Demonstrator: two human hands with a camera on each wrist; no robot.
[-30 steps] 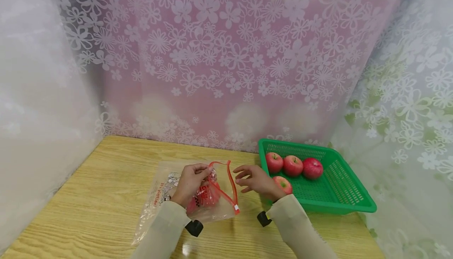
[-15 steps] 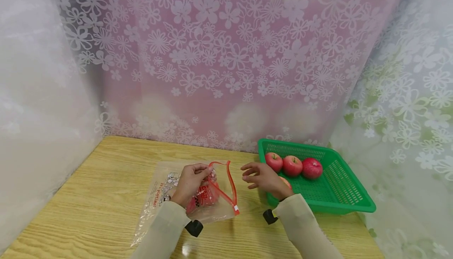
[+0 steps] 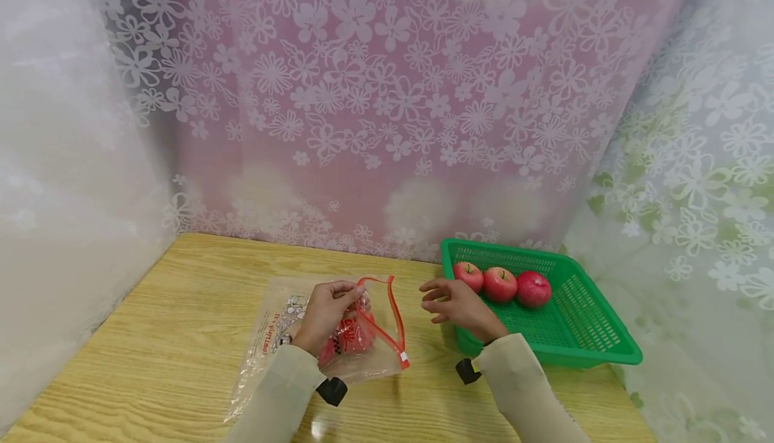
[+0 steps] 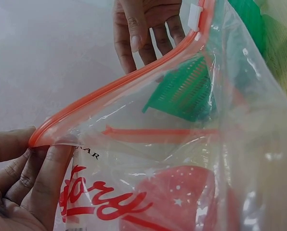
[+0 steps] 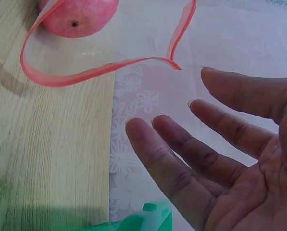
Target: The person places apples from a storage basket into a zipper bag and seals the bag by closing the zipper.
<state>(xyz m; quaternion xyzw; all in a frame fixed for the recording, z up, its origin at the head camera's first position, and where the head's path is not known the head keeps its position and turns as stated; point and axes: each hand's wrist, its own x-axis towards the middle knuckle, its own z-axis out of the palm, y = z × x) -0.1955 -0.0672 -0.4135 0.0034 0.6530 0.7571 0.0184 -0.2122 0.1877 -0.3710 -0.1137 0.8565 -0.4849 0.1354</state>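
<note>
A clear zip bag with an orange-red zip strip and printed lettering lies on the table, its mouth spread. My left hand pinches the strip's edge between thumb and fingers; the left wrist view shows this grip, with the white slider at the strip's far end. Through the mouth, an apple is seen inside the bag in the right wrist view. My right hand hovers beside the basket's near left corner, fingers loosely bent and holding nothing. Three red apples sit in the green basket.
The wooden table backs onto a pink flowered curtain. Pale sheets hang at the left and right sides. The basket stands at the table's right end, its right part holding no apples.
My right hand has moved right, away from the bag mouth toward the basket, and now covers the near apple that showed earlier. The left hand and bag have stayed almost still.
</note>
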